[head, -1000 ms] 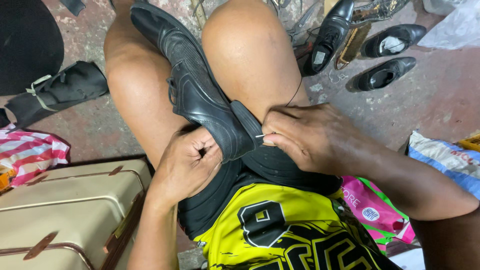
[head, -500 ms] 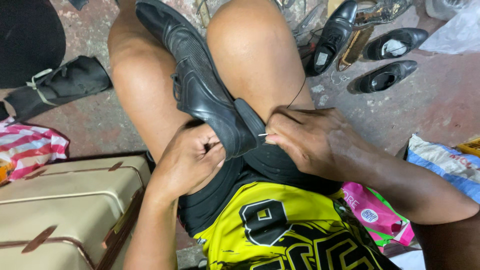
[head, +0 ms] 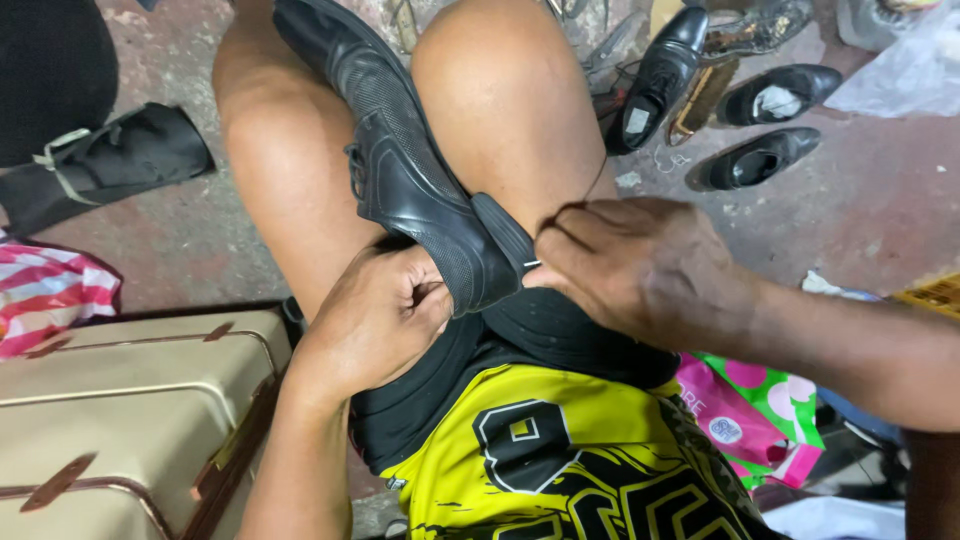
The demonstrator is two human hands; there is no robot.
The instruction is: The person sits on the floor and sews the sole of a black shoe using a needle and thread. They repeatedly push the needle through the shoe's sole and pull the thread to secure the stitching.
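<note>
At the far left a red-and-white striped bag [head: 45, 290] is cut off by the edge, and a beige hard suitcase [head: 120, 410] with brown leather tabs runs out of sight below; above them lies a dark folded bag with a pale strap [head: 110, 165]. The left hand [head: 375, 315] is curled shut against the heel end of a black leather lace-up shoe [head: 400, 170], its fingertips tucked under and hidden. The shoe lies wedged between the person's bare knees, toe pointing away, its grained upper and smooth sole rim catching the light. The right hand [head: 630, 265] pinches closed on a thin needle [head: 532, 264] at the shoe's heel; a fine dark thread [head: 598, 180] rises from it, hard to follow. Beyond, on the stained concrete floor [head: 880, 190], stand several black dress shoes [head: 760, 155], partly overlapping, and a pink-and-green spotted bag [head: 760, 410] peeks from under the right forearm.
</note>
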